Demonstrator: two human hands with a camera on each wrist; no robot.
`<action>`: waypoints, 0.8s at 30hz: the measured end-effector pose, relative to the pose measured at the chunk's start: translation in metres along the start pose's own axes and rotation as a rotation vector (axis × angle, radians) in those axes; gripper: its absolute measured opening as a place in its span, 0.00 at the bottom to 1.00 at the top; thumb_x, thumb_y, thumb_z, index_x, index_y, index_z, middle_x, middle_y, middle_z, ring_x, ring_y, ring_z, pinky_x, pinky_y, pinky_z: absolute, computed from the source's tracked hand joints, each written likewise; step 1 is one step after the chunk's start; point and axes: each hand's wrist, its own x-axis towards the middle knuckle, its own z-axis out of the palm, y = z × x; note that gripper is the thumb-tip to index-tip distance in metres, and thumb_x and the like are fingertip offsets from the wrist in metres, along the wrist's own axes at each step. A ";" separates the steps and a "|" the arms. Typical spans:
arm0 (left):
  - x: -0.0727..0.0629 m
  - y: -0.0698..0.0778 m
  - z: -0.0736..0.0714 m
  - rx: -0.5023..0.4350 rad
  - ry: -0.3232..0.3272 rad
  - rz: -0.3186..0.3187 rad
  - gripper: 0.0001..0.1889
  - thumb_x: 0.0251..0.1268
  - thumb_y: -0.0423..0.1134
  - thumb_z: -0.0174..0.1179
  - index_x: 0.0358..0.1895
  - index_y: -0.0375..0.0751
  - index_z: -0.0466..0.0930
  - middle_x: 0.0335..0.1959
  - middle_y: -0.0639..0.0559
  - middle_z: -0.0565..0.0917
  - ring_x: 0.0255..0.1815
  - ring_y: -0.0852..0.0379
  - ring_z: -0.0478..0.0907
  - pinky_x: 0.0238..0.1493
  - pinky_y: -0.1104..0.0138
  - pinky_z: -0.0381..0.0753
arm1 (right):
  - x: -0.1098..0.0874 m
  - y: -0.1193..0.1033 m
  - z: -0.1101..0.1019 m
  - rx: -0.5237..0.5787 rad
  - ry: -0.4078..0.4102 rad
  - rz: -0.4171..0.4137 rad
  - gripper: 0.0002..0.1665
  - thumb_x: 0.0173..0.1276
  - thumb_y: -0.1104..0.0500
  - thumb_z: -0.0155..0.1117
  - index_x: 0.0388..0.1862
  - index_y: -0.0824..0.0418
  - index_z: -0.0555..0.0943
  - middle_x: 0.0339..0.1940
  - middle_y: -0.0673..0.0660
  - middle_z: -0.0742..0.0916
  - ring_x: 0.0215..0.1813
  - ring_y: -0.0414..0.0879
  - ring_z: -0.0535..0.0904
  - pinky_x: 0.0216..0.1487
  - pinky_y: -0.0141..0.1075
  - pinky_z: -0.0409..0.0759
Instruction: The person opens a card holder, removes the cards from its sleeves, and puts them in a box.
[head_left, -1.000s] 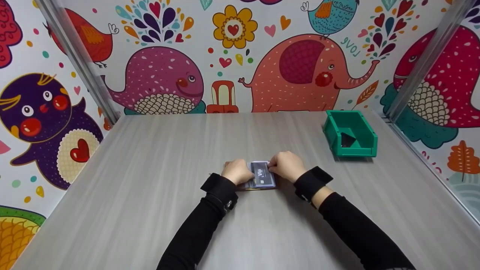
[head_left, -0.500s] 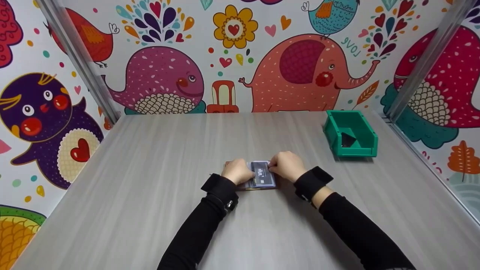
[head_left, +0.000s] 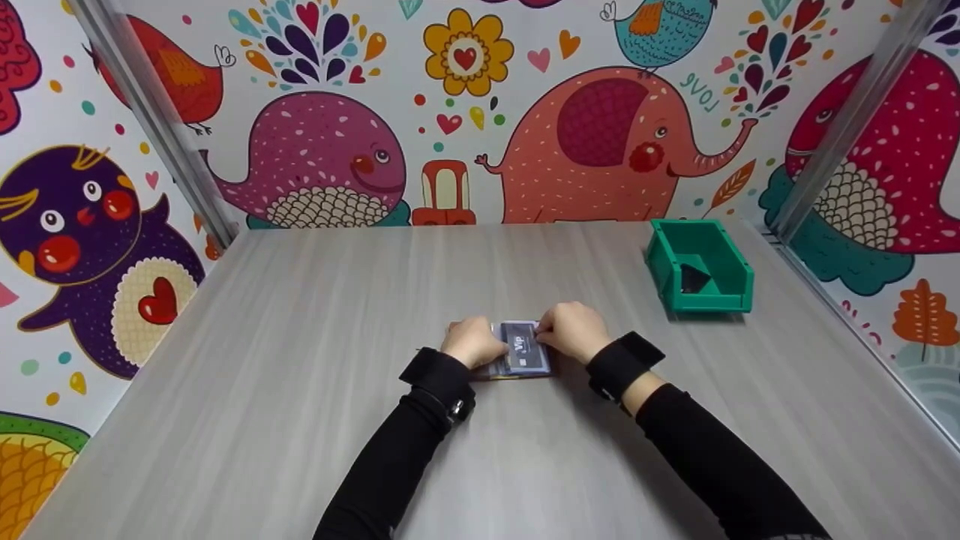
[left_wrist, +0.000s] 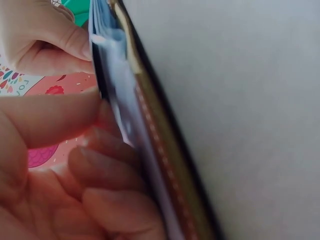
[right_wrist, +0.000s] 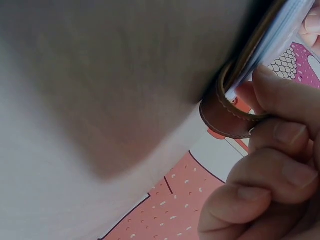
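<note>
An open card holder (head_left: 491,370) with a brown stitched leather cover and clear plastic sleeves lies on the table. A dark card marked "Vip" (head_left: 525,356) is at its right part, over or in a clear sleeve; I cannot tell which. My left hand (head_left: 474,343) holds the holder's left side, its thumb at the card's left edge and the other fingers curled against the sleeves (left_wrist: 120,70). At the right edge, my right hand (head_left: 576,332) pinches the sleeves between thumb and forefinger. Its fingers also touch the curled brown leather strap (right_wrist: 225,117).
A green bin (head_left: 701,266) with a dark flat piece (head_left: 694,279) inside stands at the back right of the grey wood-grain table (head_left: 300,315). Printed cartoon walls with metal corner posts (head_left: 161,124) close off the back and sides.
</note>
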 end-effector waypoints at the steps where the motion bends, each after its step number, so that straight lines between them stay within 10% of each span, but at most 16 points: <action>1: 0.000 0.000 0.000 0.000 0.001 0.001 0.13 0.52 0.43 0.69 0.33 0.35 0.83 0.35 0.45 0.85 0.36 0.48 0.77 0.51 0.57 0.73 | 0.000 0.000 0.000 0.001 0.000 0.002 0.04 0.59 0.59 0.75 0.32 0.58 0.91 0.33 0.52 0.90 0.37 0.50 0.85 0.40 0.45 0.81; 24: 0.002 -0.003 -0.003 -0.078 -0.036 -0.058 0.15 0.50 0.45 0.72 0.32 0.37 0.82 0.28 0.49 0.80 0.31 0.51 0.75 0.36 0.61 0.75 | -0.001 0.000 -0.001 0.001 -0.009 -0.014 0.05 0.60 0.59 0.75 0.32 0.59 0.91 0.34 0.54 0.90 0.37 0.51 0.85 0.41 0.45 0.81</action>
